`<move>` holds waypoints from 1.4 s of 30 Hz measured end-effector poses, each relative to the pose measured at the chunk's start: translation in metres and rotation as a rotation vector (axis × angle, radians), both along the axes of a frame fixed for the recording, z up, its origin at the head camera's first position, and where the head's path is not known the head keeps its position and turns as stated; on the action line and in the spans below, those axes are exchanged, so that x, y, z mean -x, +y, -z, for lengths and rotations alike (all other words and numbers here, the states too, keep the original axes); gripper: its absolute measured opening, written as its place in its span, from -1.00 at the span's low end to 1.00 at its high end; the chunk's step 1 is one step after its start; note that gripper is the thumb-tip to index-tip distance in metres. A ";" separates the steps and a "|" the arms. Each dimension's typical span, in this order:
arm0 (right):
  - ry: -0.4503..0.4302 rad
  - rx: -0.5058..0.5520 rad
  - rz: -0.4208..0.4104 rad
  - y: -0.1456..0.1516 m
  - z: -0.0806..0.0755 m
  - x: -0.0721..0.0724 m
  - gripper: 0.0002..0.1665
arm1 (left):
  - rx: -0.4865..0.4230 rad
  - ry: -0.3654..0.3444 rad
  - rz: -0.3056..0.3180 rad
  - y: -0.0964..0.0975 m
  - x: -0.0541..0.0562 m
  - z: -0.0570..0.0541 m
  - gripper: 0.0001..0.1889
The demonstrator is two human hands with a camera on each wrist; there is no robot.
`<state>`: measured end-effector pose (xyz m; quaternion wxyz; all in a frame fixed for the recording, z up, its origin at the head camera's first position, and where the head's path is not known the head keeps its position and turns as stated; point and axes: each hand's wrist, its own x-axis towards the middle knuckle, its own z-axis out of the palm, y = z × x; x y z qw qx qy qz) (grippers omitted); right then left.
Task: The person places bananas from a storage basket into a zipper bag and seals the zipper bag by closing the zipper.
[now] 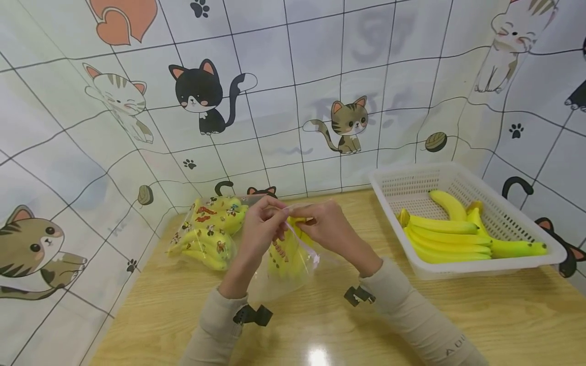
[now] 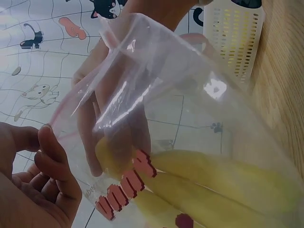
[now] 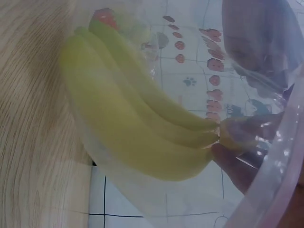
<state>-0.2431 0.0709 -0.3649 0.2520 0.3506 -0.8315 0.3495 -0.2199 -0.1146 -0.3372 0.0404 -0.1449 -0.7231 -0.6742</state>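
Observation:
A clear plastic zip bag (image 1: 286, 290) with pink edging and red printing hangs between the hands. Inside it is a bunch of yellow bananas (image 3: 133, 114), their tips pointing down. My left hand (image 1: 261, 226) pinches the bag's pink-edged mouth between thumb and fingers. My right hand (image 1: 328, 226) reaches in at the mouth and grips the bunch by its stem, seen through the plastic in both wrist views. To the left lies another clear printed bag (image 1: 208, 236), also holding bananas, apart from my hands.
A white perforated plastic basket (image 1: 407, 185) stands on the right of the wooden table (image 1: 293, 340), with more bananas (image 1: 444, 236) in it. Behind and to the left rises a cat-print sheet (image 1: 274, 112).

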 end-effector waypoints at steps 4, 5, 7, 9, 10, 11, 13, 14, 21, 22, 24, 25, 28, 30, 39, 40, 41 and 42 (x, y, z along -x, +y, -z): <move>-0.025 0.003 0.010 0.000 0.000 0.000 -0.62 | -0.002 0.009 0.004 0.001 -0.002 -0.002 -0.84; -0.038 -0.003 0.007 -0.001 0.000 0.000 -0.62 | -0.003 0.011 0.004 0.001 -0.002 -0.002 -0.84; -0.059 -0.029 0.000 -0.001 0.000 0.000 -0.63 | -0.010 0.011 0.003 0.001 -0.002 -0.002 -0.84; -0.077 -0.063 -0.015 -0.001 0.000 0.000 -0.63 | -0.018 0.013 -0.002 0.001 -0.001 -0.002 -0.84; -0.081 -0.076 -0.025 -0.001 0.000 0.000 -0.61 | -0.022 0.014 -0.005 0.001 -0.001 -0.002 -0.84; -0.080 -0.088 -0.036 -0.001 0.001 0.001 -0.60 | -0.024 0.016 -0.008 0.000 -0.001 -0.002 -0.84; -0.076 -0.104 -0.060 -0.001 0.001 0.001 -0.56 | -0.029 0.020 -0.017 -0.001 -0.001 -0.002 -0.84; -0.069 -0.110 -0.073 0.000 0.001 0.001 -0.55 | -0.034 0.026 -0.024 -0.001 -0.001 -0.002 -0.84; -0.129 -0.102 -0.131 0.003 -0.004 0.001 -0.58 | -0.063 0.036 -0.080 -0.006 0.000 -0.005 -0.85; -0.144 -0.089 -0.136 0.004 -0.006 0.000 -0.61 | -0.065 0.040 -0.087 -0.006 0.000 -0.005 -0.84; -0.175 -0.053 -0.147 0.006 -0.010 -0.002 -0.67 | -0.076 0.045 -0.105 -0.008 0.001 -0.006 -0.85; -0.192 -0.032 -0.153 0.008 -0.013 -0.003 -0.69 | -0.082 0.046 -0.113 -0.009 0.002 -0.006 -0.85; -0.234 0.038 -0.160 0.013 -0.021 -0.008 -0.74 | -0.089 0.029 -0.142 -0.011 0.004 -0.007 -0.87; -0.262 0.092 -0.169 0.016 -0.026 -0.012 -0.75 | -0.088 0.014 -0.166 -0.013 0.004 -0.008 -0.88; -0.244 0.200 -0.152 0.033 -0.042 -0.020 -0.77 | -0.115 -0.027 -0.275 -0.024 0.008 -0.010 -0.90; -0.245 0.210 -0.157 0.034 -0.044 -0.020 -0.78 | -0.108 -0.039 -0.280 -0.025 0.008 -0.010 -0.89; -0.245 0.217 -0.158 0.035 -0.045 -0.021 -0.78 | -0.099 -0.050 -0.281 -0.026 0.008 -0.011 -0.89; -0.246 0.225 -0.162 0.036 -0.046 -0.021 -0.77 | -0.087 -0.059 -0.282 -0.027 0.008 -0.011 -0.88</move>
